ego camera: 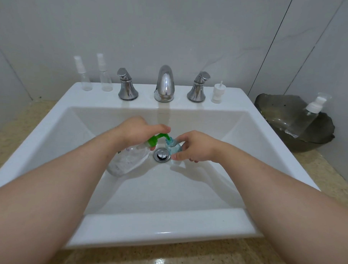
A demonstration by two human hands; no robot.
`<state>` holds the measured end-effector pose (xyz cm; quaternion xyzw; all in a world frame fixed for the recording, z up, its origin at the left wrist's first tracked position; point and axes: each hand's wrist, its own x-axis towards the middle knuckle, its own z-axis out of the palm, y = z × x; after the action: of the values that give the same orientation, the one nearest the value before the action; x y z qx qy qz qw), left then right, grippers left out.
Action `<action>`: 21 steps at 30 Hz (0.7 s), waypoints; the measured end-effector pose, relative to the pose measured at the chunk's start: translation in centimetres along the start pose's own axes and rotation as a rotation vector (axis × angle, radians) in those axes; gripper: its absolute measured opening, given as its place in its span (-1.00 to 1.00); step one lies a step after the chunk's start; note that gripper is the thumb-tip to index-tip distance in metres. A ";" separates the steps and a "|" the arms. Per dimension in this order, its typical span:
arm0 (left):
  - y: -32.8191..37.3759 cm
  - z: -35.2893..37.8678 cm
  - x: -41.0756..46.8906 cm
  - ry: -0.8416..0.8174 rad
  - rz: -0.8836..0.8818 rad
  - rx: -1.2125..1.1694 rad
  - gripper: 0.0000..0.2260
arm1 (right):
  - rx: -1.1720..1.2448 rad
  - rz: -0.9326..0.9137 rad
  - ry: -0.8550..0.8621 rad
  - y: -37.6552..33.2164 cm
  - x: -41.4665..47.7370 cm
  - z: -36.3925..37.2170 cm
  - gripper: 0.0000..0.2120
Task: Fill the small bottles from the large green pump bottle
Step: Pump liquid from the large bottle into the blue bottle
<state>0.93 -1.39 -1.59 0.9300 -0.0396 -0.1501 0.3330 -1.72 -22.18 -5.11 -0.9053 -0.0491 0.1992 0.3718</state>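
Two bare hands meet low in a white sink (50, 114), just above the drain (161, 155), as the head view shows. The left hand (137, 130) grips the top of the large green pump bottle (132, 156), fingers curled over the pump head, one fingertip showing under its collar. The bottle's clear body leans back toward the sink's front left.

The right hand (196, 146) pinches a small bottle (173, 146), fingers clamped on its sides, its open neck held right at the green nozzle. It holds bluish liquid; how full, I cannot tell.

On the sink's back ledge, at the left corner, stand an empty spray bottle (83, 76) and a second spray bottle (104, 75). A loose spray cap (217, 93) stands near the right end. Another clear bottle (307, 117) lies in a dark bowl (270, 100) on the bench at the right.

Pumping seems in hand. The next move likely calls for keeping nozzle and neck aligned, then capping.
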 end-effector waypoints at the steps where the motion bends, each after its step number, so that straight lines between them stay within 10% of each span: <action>1: 0.1 0.0 0.0 0.005 0.001 -0.001 -0.42 | -0.001 0.001 0.000 0.0 0.0 0.0 -0.58; 21: 0.1 0.2 0.5 -0.037 0.008 -0.068 -0.57 | -0.015 0.025 -0.068 -0.2 -0.2 0.3 -0.59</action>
<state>1.39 -1.65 -1.78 0.9151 -0.0442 -0.1674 0.3643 -1.96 -21.93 -5.11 -0.9014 -0.0518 0.2343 0.3604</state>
